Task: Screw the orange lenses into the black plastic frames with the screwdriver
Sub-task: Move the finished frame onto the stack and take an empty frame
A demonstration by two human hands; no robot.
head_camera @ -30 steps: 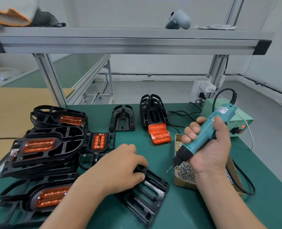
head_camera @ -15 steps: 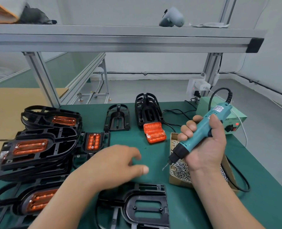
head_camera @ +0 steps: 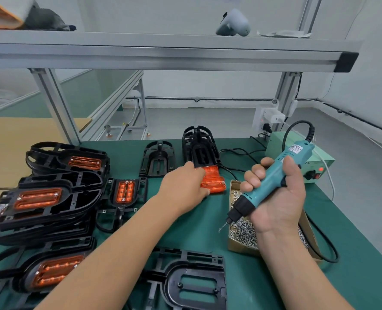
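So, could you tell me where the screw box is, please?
Head view, right side: the screw box sits beneath the right hand, beside the orange lenses.

— How many fitted frames [head_camera: 38, 199] do you see?
— Four show an orange lens [head_camera: 85, 163]; below them I cannot count.
— And empty frames [head_camera: 194, 285]?
— Two single ones and one stack [head_camera: 200, 148]. Also one screwdriver [head_camera: 272, 182], one screw box [head_camera: 239, 248] and one pile of loose lenses [head_camera: 215, 183].

empty frame [head_camera: 192, 262] cut off below, lenses [head_camera: 215, 183] part-hidden
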